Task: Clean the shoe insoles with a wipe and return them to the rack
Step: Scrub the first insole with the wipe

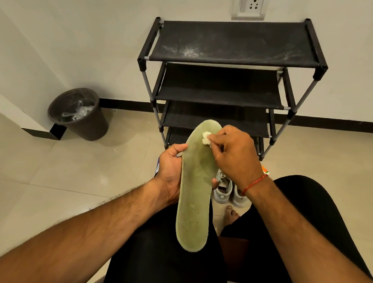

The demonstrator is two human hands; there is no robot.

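Held over the lap, a pale green insole (193, 185), toe end pointing to twelve o'clock. Gripped along its nine o'clock edge by the left hand (171, 164), thumb on top and fingers curled beneath. Pinched in the curled fingertips of the right hand (236, 157), a small white wipe (205, 137), pressed onto the insole near the toe. At twelve o'clock beyond, a black tiered rack (231, 70) against the wall; at ten o'clock, a dark bin (78, 114); at six o'clock of the right hand, pale shoes (238, 198) on the floor.
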